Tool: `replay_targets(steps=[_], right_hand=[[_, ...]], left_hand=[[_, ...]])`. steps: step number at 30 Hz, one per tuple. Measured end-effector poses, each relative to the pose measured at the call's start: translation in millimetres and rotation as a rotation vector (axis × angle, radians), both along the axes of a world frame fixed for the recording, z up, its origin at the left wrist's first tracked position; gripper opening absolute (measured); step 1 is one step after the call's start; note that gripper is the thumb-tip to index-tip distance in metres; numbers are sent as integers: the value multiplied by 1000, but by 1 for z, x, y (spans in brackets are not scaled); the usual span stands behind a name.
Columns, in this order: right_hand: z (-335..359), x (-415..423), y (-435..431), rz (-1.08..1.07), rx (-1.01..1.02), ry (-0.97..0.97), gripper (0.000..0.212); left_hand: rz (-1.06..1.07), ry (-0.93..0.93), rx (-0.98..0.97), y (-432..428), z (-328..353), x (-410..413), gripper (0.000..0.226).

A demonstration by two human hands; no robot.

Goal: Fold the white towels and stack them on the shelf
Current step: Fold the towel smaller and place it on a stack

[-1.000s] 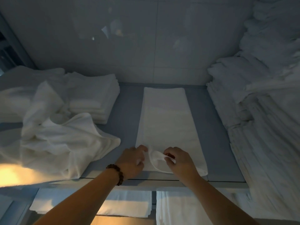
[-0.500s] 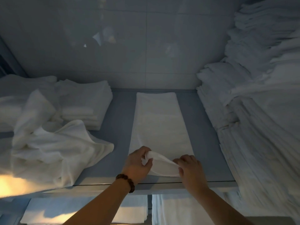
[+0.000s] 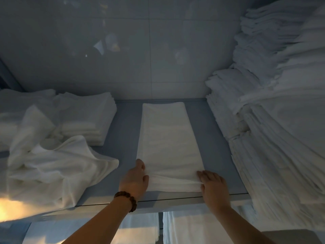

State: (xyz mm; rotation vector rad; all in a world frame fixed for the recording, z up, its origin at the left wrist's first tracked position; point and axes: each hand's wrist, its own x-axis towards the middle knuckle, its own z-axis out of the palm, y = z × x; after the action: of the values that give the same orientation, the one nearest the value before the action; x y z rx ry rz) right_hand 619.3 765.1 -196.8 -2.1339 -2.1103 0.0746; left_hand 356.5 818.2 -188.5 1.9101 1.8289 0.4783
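Shelf (image 3: 123, 131), grey-blue, seen from above in dim light, backed by a tiled wall (image 3: 123, 50).

Long towel (image 3: 167, 138): white, laid flat as a narrow strip down the middle of the shelf. Its far end lies just short of the wall and its near end just short of the shelf's front lip. A shallow raised fold is seen across the near end, between the two hands.

Left hand (image 3: 134, 180): placed at the near-left corner of the long towel. The thumb is laid on top of the cloth, one finger is stretched along the towel's left edge, and the edge is pinched between them. The remaining fingers cannot be made out. A dark bead bracelet (image 3: 127, 199) is worn on this wrist.

Right hand (image 3: 213, 186): placed at the near-right corner. Its fingers (image 3: 202, 173) are held together on top of the fold, with the thumb at the near edge below them, so the corner is pinched.

Left of the strip and apart from it, crumpled towels (image 3: 58, 166) are heaped at the front, with a folded stack (image 3: 88, 118) behind them.

Right side: a tall stack (image 3: 272, 120) of folded white linen is banked against the strip's side of the shelf, not touching the long towel.

More white linen (image 3: 193, 229) is seen on the level below.
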Motion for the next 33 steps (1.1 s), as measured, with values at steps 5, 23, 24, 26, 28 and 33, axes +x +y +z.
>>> replay_targets(steps=[5,23,24,26,28,33], right_hand=[[-8,-3,4,49,-15,-122,84],[-3,25,-8,318,-440,-29,72],[0,25,-7,305,-451,17,66],[3,22,-3,249,-409,119,54],[3,14,7,176,-288,140,48],[-10,-12,59,148,-135,65,55]], left_hand=[[-265,13,-201,-3,-19,-3,61],[-319,-255,-60,-41,-31,-16,58],[-249,-370,-69,-37,-26,-13,50],[-72,-573,-107,-22,-16,-4,34],[89,-675,-174,-1,-13,5,27],[167,-608,-179,50,-20,27,32]])
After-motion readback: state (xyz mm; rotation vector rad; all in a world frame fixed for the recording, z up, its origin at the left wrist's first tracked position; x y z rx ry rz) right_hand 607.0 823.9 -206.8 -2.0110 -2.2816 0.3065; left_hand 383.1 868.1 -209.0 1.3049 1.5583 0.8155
